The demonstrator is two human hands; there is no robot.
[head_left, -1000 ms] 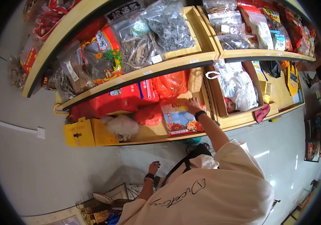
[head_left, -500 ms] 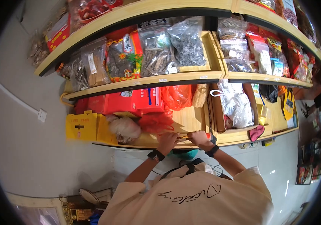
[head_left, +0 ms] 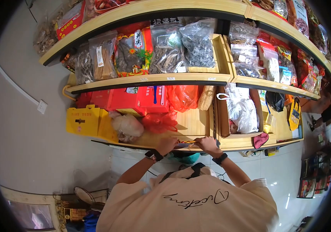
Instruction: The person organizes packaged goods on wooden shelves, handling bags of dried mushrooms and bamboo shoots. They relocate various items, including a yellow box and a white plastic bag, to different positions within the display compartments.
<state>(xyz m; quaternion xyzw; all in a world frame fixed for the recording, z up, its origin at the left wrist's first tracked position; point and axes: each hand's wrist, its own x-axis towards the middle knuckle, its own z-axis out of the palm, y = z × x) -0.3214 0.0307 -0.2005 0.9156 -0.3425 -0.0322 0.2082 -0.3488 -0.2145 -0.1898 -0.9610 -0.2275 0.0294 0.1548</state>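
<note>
At the front edge of the lower shelf, a thin, flat thing stretches between my hands. It shows an orange-yellow strip and a dark bluish part; its kind is hard to make out. My left hand, with a watch at the wrist, is closed on its left end. My right hand, with a black band at the wrist, grips the other end. The fingers of both hands are partly hidden. Just behind my left hand lies a red plastic bag.
On the lower shelf are a yellow box, a red box, an orange bag and a carton with white bags. Bagged dried goods fill the shelf above. A maroon cloth hangs over the front edge.
My left hand has moved a little to the left, so the gap between my hands is wider and more of the held thing shows. The whole view has shifted slightly.
</note>
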